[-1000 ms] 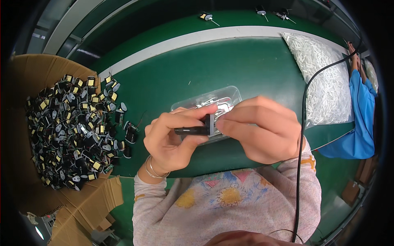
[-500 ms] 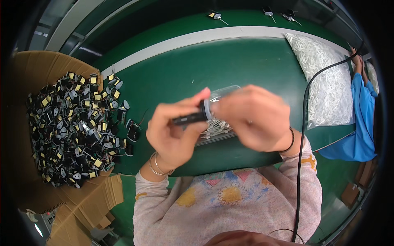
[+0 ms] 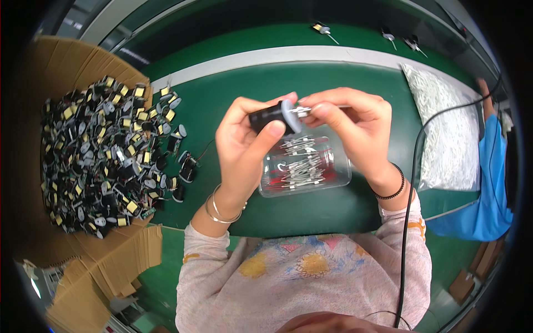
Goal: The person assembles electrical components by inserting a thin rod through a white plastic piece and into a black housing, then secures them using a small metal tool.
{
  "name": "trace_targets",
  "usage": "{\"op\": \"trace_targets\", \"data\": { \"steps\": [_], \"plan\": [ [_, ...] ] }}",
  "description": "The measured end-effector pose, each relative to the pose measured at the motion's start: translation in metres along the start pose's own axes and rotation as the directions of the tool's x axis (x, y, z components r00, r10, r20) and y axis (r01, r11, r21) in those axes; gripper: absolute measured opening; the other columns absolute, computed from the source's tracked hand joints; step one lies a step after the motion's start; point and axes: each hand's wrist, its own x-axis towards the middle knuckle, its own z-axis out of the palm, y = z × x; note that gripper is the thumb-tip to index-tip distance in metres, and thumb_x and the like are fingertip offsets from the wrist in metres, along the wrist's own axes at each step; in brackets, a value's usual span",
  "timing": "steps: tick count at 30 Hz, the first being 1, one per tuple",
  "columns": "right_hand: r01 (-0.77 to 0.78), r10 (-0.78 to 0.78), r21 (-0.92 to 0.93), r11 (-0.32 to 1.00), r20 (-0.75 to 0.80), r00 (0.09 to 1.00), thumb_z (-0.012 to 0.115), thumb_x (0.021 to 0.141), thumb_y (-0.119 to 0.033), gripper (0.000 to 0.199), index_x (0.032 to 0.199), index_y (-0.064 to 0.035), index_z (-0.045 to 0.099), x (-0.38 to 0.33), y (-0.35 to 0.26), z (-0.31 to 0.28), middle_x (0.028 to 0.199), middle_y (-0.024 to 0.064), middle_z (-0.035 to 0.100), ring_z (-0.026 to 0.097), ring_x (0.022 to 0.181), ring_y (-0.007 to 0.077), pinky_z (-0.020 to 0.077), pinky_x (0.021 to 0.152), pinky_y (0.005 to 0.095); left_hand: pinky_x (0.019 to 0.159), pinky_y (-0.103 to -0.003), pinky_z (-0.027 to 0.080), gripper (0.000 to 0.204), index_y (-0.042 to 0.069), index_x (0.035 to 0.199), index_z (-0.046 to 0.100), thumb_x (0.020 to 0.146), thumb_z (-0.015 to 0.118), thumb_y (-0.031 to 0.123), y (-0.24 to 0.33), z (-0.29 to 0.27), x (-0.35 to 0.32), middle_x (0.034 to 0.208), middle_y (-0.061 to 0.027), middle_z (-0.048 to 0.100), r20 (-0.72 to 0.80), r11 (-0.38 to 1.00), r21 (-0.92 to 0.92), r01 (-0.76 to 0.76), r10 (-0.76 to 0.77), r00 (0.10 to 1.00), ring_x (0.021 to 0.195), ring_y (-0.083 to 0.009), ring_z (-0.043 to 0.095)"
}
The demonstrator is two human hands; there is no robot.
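My left hand (image 3: 239,141) is wrapped round a black cylindrical part (image 3: 265,119) with a grey oval end cap (image 3: 292,116), held tilted above the table. With fingertips pinched together, my right hand (image 3: 360,125) grips a small white-and-metal piece (image 3: 301,111) right at the grey cap. Whether the piece sits in the cap or only touches it, I cannot tell. Just below both hands stands a clear plastic tray (image 3: 347,176), holding many thin white-and-metal pieces (image 3: 302,166) with red bits among them.
At left, a cardboard box (image 3: 108,272) holds a heap of similar black parts (image 3: 105,161), some spilling onto the green table (image 3: 233,77). A bag of white tubes (image 3: 449,144) lies right. A black cable (image 3: 408,222) hangs in front. Beyond is a co-worker's blue sleeve (image 3: 491,172).
My right hand has come away from over the tray to a pinch at the cap, showing the small piece. The black part has risen slightly; the whole view has shifted a little.
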Motion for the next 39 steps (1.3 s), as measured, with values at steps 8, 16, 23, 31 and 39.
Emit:
{"op": "trace_targets", "data": {
  "steps": [8,16,23,31,39],
  "plan": [
    [-0.293,0.290,-0.045,0.955,-0.061,0.955,0.060,0.086,-0.017,0.022,0.092,0.0039,0.064,0.099,0.089,-0.037,0.081,0.0100,0.065,0.064,0.074,0.0152,0.0534,0.067,0.0239,0.092,-0.036,0.039,0.035,0.009,0.108,0.058,0.078,0.067,0.024,-0.001,-0.127,0.048,0.112,-0.0084,0.058,0.037,0.070,0.996,-0.045,0.117,0.992,0.107,-0.0292,0.049],
    [-0.644,0.704,0.297,0.705,-0.177,0.688,0.052,0.090,-0.014,0.039,0.121,0.0063,0.041,0.172,0.199,-0.081,0.107,0.0274,0.055,0.061,0.093,0.0348,0.0570,0.077,0.0388,0.082,-0.042,0.042,0.032,0.011,0.093,0.065,0.066,0.074,0.028,0.010,-0.232,0.058,0.099,-0.0082,0.059,-0.133,-0.581,0.801,0.144,0.063,0.989,0.099,-0.0294,0.048],
    [-0.438,0.453,-0.187,0.879,0.047,0.890,0.056,0.088,-0.023,0.039,0.119,-0.0017,0.050,0.103,0.100,-0.072,0.100,0.0137,0.063,0.058,0.060,0.0066,0.0508,0.054,0.0184,0.065,-0.038,0.046,0.023,0.006,0.079,0.062,0.073,0.070,0.028,0.014,-0.242,0.070,0.074,-0.0093,0.064,-0.225,-0.319,0.926,0.201,-0.043,0.973,0.072,-0.0247,0.061],
    [0.302,0.253,-0.738,0.604,0.536,0.805,0.059,0.069,-0.005,0.006,0.074,-0.0047,0.062,-0.028,0.065,-0.025,0.071,0.0127,0.062,0.061,0.067,0.0308,0.0495,0.062,0.0401,0.061,-0.016,0.035,0.018,0.009,0.102,0.057,0.090,0.043,0.011,0.025,-0.117,0.052,0.090,0.0015,0.062,0.036,0.708,0.706,-0.008,-0.024,0.999,0.074,-0.0026,0.050],
    [0.381,0.308,-0.797,0.469,0.552,0.775,0.056,0.066,-0.001,0.008,0.071,-0.0040,0.061,-0.042,0.069,-0.016,0.073,0.0129,0.059,0.062,0.067,0.0311,0.0502,0.059,0.0393,0.078,-0.021,0.041,0.027,-0.001,0.100,0.057,0.084,0.064,0.019,0.032,-0.042,0.021,0.097,-0.0040,0.057,0.171,0.878,0.456,-0.146,0.075,0.982,0.087,-0.0090,0.052]
  ]
}}
